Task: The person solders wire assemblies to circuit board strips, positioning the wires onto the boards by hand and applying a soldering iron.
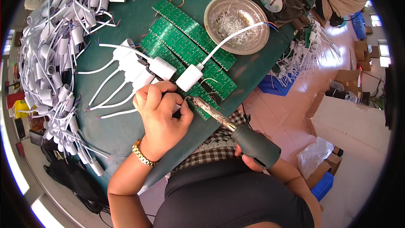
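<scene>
My right hand grips the black handle of a soldering iron, its fingers partly hidden behind it. The iron's crusty tip reaches the near end of the green circuit board panels. Close to that tip, my left hand is closed in a pinch. A bit of white shows between its fingers, but what it holds is mostly hidden. Just beyond, a white cylindrical socket rests on the boards, its cable arching up to the right. Further white sockets with cables lie left of it.
A metal bowl with silvery bits stands behind the boards, beside a dark round fan-like device. Heaped white cabled sockets cover the table's left side. Right of the table, a blue crate holds more white-cabled pieces.
</scene>
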